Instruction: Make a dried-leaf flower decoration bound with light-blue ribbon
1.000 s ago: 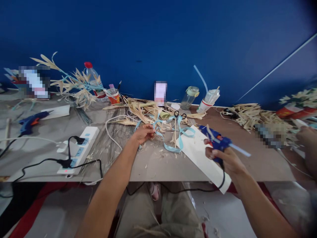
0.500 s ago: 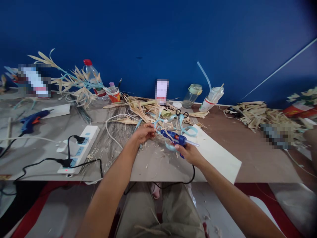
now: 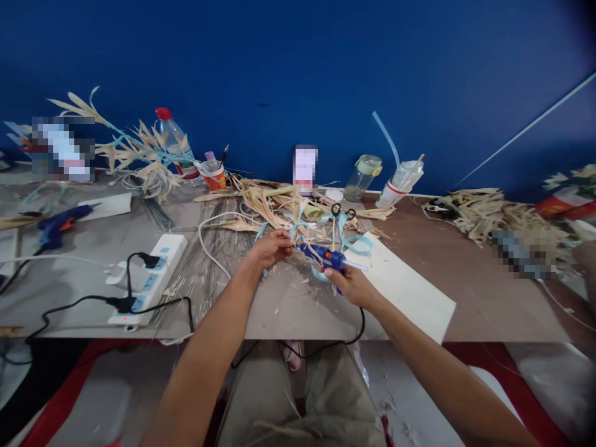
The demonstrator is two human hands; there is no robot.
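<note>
My right hand [image 3: 350,284] grips a blue hot glue gun [image 3: 320,253] by its handle, a clear glue stick [image 3: 356,266] jutting from its rear. The nozzle points left, close to the fingertips of my left hand [image 3: 274,248]. Those fingers are pinched together on something small; light blue ribbon and pale husk show beside them, but what exactly is held I cannot make out. A light blue ribbon [image 3: 358,243] curls just behind the gun, near the black-handled scissors [image 3: 343,212]. Dry corn husks [image 3: 265,202] lie heaped beyond both hands.
A white power strip [image 3: 164,267] with plugged cords lies at left, beyond it another blue glue gun [image 3: 60,226]. White paper [image 3: 410,292] lies at right. Along the wall stand a phone [image 3: 305,169], a jar [image 3: 362,179], cups and a red-capped bottle [image 3: 174,143]. The gun's black cord [image 3: 358,329] drops over the edge.
The glue gun in my right hand has shifted slightly left, towards the fingers of my left hand. My left hand stays nearly in place, still pinched.
</note>
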